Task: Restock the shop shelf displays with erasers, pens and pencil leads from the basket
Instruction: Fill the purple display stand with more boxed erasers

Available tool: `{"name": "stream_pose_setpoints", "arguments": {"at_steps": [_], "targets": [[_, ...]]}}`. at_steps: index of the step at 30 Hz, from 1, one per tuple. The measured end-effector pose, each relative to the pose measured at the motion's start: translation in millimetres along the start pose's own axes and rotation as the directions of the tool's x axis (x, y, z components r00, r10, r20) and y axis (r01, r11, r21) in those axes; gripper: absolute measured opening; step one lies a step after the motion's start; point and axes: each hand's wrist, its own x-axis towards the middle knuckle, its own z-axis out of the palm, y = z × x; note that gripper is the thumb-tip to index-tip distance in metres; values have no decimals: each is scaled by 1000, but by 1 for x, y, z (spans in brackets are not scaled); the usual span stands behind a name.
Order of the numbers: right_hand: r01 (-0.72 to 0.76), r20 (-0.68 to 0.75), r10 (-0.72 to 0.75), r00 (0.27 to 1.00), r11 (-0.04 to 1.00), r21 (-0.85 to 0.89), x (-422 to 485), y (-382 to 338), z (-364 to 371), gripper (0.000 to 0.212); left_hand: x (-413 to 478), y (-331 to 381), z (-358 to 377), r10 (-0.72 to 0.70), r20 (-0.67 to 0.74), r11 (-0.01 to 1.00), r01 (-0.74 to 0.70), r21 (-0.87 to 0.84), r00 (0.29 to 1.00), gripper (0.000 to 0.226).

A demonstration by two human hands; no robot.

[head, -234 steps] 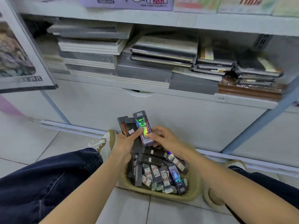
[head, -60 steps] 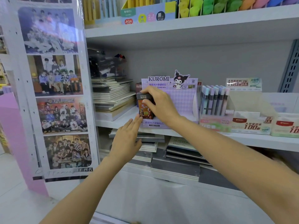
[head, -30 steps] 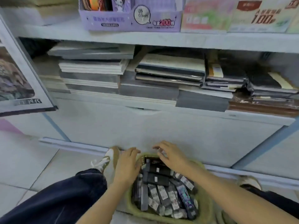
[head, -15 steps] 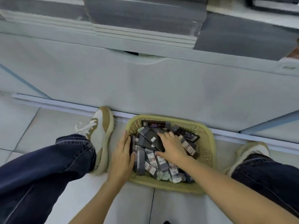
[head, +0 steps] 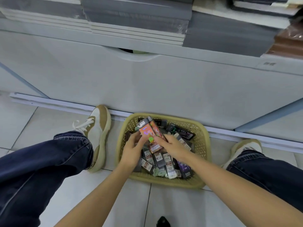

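A yellow woven basket (head: 202,149) sits on the tiled floor against the base of the shelf unit, filled with several dark pencil-lead packs (head: 158,161). Above its middle, both hands hold a small bunch of orange holographic lead packs (head: 150,132). My left hand (head: 132,150) grips the bunch from the left side. From the right, my right hand (head: 173,147) pinches the lower end of the same packs.
The white cabinet front (head: 147,82) of the shelf unit rises right behind the basket, with stacked notebooks (head: 136,22) on the shelf above. My knees in dark jeans and tan shoes (head: 96,133) flank the basket on both sides.
Half a second ago both hands were down among the packs in the basket. Now they have lifted a bunch of orange holographic packs above it.
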Motion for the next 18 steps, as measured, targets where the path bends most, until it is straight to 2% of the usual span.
{"name": "stream_pose_setpoints", "arguments": {"at_steps": [1, 2, 3, 5, 6, 7, 8, 10, 12, 13, 15, 18], "targets": [[-11, 55, 9, 998, 1000, 28, -3, -3, 5, 17, 0, 3, 6, -112, 70, 963, 126, -238, 991, 26], [-18, 98, 14, 995, 999, 41, -5, -5, 10, 18, 1, 3, 8, -170, 110, 901, 200, -386, 979, 28], [-28, 120, 22, 992, 998, 47, -6, -7, 15, 25, 1, 4, 9, -191, 117, 856, 224, -466, 975, 26], [-38, 115, 37, 993, 999, 13, -7, -8, 18, 61, 2, 7, 3, -171, 84, 828, 190, -527, 982, 20], [-32, 103, 36, 994, 999, -33, -6, -8, 17, 71, 4, 7, -3, -160, 58, 821, 165, -547, 985, 21], [-21, 76, 28, 997, 996, -88, -5, -8, 16, 70, 7, 6, -11, -164, 25, 816, 150, -559, 986, 26], [-11, 31, 16, 999, 990, -138, -3, -8, 14, 60, 10, 7, -20, -178, -12, 819, 141, -556, 984, 32], [5, -102, -30, 994, 971, -239, 5, -4, 8, 38, 14, 5, -41, -190, -76, 852, 126, -508, 979, 30], [-29, -241, -69, 968, 923, -384, 18, 1, 5, 38, 16, 1, -58, -213, -109, 881, 143, -452, 971, 27], [-47, -268, -80, 960, 897, -439, 24, 3, 6, 42, 16, -1, -63, -232, -135, 896, 157, -415, 963, 30], [-17, -219, -114, 969, 854, -520, 35, 5, 11, 48, 17, -7, -70, -261, -193, 913, 177, -367, 946, 35], [165, -7, -206, 978, 802, -575, 45, 5, 34, 61, 19, -16, -75, -274, -218, 909, 179, -376, 937, 29]]}}
